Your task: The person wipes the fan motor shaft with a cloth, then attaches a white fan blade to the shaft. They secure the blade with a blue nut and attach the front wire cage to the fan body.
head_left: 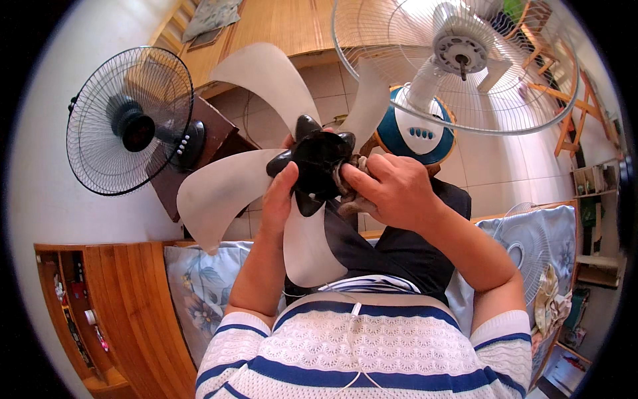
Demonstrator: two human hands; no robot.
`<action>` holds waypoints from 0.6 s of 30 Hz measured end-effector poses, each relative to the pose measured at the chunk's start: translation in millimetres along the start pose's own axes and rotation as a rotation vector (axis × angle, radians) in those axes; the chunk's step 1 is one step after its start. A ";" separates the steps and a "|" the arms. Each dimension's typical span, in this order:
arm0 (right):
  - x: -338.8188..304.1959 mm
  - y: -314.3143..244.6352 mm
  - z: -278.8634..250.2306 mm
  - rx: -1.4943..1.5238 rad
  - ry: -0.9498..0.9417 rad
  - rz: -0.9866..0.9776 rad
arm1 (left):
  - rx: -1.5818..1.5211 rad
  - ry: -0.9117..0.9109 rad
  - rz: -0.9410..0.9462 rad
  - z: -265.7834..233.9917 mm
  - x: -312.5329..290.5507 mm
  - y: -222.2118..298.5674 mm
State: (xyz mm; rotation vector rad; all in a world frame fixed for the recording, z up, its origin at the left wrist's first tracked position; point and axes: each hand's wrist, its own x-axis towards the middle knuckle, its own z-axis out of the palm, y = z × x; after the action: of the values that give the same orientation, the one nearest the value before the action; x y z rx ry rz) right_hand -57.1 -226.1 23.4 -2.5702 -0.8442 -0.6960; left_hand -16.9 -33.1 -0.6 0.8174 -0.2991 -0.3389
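Impeller [311, 158] has its hub [320, 173] clasped at left by my left grip [282, 191], seemingly for steadiness, while my right grip [397, 190] pinches a rag [355, 204] against its right side.

Blades [316, 249] blocked the right edge of the side table [212, 128]; the wire guard [518, 73] overhung the floor [505, 169], leaving room toward the seat's [555, 229] far right corner.

Fan rotor [315, 164] and cloth [353, 201] in hands [399, 189]

Cloth [351, 201] partly hidden by right hand [403, 191]
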 end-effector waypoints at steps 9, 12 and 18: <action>11.2 -4.5 7.4 0.555 -0.385 0.395 | 0.154 -0.049 -0.019 4.6 -0.3 6.1; -14.0 19.0 14.4 1.207 -0.230 0.639 | 0.052 0.027 -0.087 -1.3 4.9 6.6; -1.8 24.1 -23.2 0.304 -0.014 0.036 | -0.001 0.015 -0.169 -20.2 11.2 9.9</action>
State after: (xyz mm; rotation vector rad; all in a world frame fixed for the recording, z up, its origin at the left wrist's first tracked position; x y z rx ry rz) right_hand -51.2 -256.0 37.4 -2.3144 -0.8346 -0.4965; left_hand 2.8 -18.1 -4.8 0.8456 -0.2161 -0.4906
